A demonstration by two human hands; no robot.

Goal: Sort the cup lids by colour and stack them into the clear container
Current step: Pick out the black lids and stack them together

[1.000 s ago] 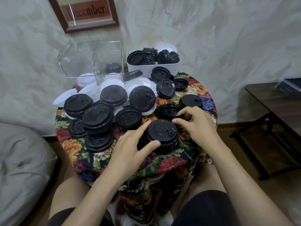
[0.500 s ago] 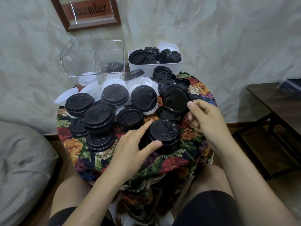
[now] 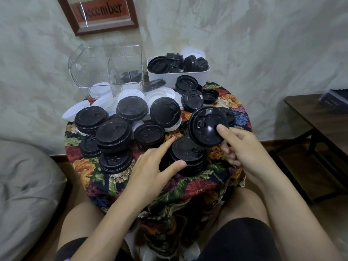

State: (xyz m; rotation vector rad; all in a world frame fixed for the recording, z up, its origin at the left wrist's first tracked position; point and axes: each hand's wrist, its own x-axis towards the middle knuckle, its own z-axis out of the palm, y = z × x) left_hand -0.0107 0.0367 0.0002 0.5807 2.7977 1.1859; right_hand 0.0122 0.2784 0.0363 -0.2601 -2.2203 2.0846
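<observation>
Floral-clothed bench (image 3: 197, 185): our right grip (image 3: 244, 149) pinches a black lid (image 3: 205, 127) above the near-edge black stack (image 3: 188, 154), which our left grip (image 3: 150, 166) clasps steady, likely for stacking; clear container (image 3: 105, 66) stands at the far-left edge.

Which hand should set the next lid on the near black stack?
Right. The right hand pinches a black lid, tilted just above the near stack. The left hand is occupied, holding that stack's sides between thumb and forefinger.
</observation>
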